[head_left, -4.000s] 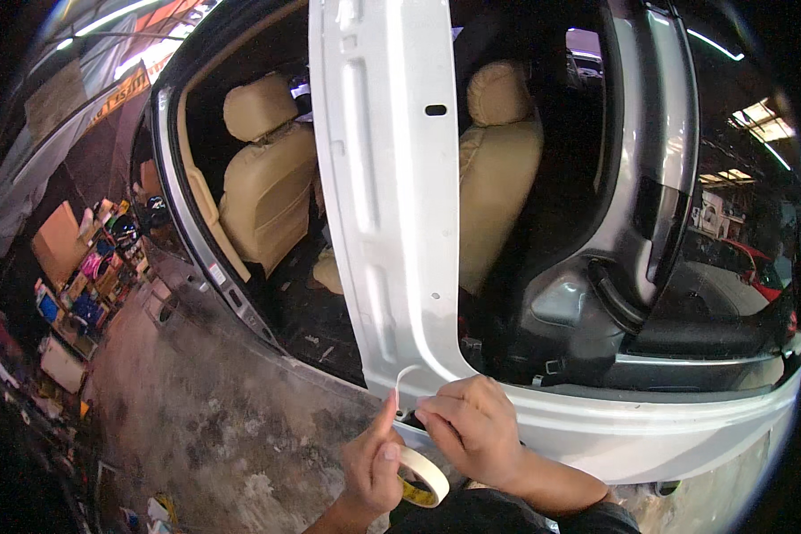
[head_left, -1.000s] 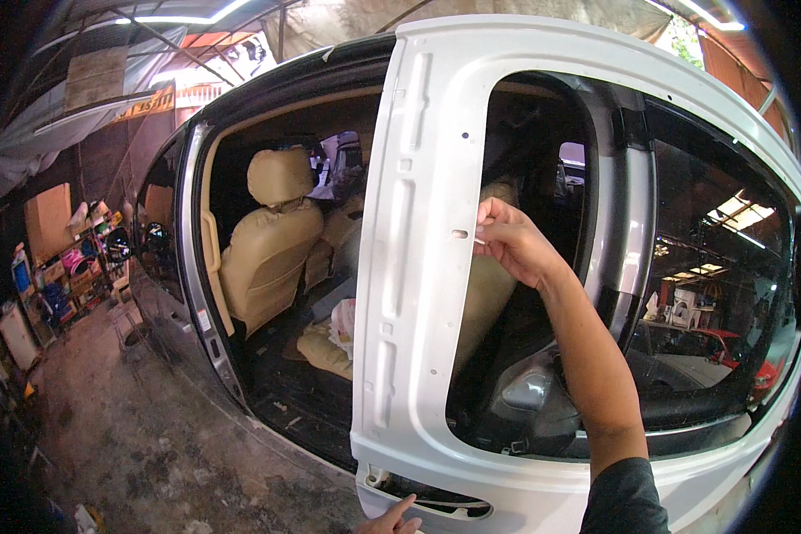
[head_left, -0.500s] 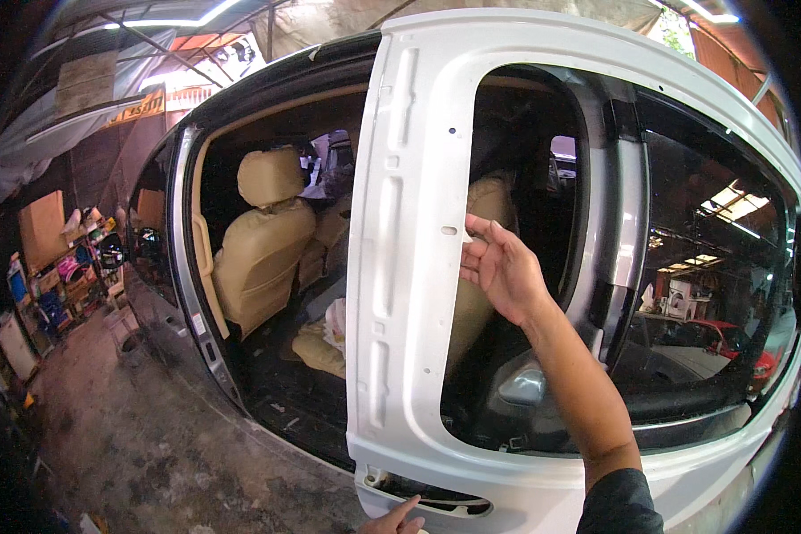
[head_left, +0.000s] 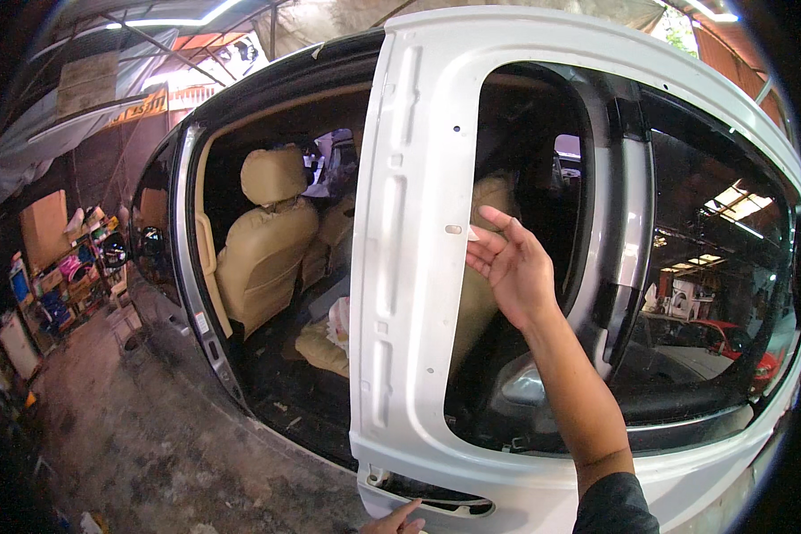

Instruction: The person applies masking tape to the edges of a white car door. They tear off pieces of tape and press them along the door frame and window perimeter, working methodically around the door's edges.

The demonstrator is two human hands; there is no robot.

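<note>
A white car body panel (head_left: pixel 409 294) with a large window opening stands upright across the side of a grey car. My right hand (head_left: pixel 518 276) is raised at the inner edge of that opening, palm toward me, its thumb up and apart. Its other fingers are curled at the panel edge beside an oval hole, with a small whitish piece (head_left: pixel 473 234) at their tips; what it is made of I cannot make out. At the lower edge of the view, my left hand (head_left: pixel 397 523) shows only in part, its index finger stretched out by the slot (head_left: pixel 432 496) low in the panel.
Through the left doorway of the car show beige seats (head_left: pixel 271 240). Dark side glass (head_left: pixel 712 240) to the right reflects a red car. Shelves with assorted goods (head_left: pixel 71 276) line the far left, above a stained concrete floor (head_left: pixel 151 427).
My right hand has shifted slightly to the right and its thumb stands further from the fingers. The left hand stays by the slot.
</note>
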